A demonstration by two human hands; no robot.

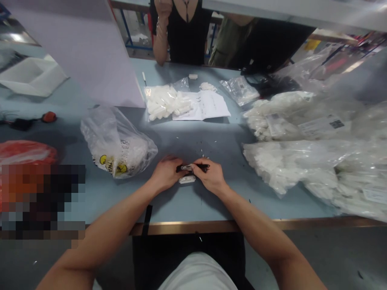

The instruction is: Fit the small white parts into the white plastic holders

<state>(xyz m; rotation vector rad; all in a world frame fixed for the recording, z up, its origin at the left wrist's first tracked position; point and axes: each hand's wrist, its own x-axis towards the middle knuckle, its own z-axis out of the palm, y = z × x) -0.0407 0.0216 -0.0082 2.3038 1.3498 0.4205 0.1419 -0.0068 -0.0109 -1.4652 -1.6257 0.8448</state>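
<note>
My left hand and my right hand meet just above the blue-grey workbench, and both grip a small black part with a silver top. Its exact kind is hard to tell, and my fingers hide part of it. It looks like a connector or a small tool. A white rectangular plastic connector with small holes lies on the bench right below my hands, close to my fingertips. Tiny dark and white bits are scattered just beyond my hands.
A clear bag of white parts lies to my left, and large bags of white parts fill the right side. Farther off are white pieces on a bag, printed paper and a standing person. A pale partition rises at the left.
</note>
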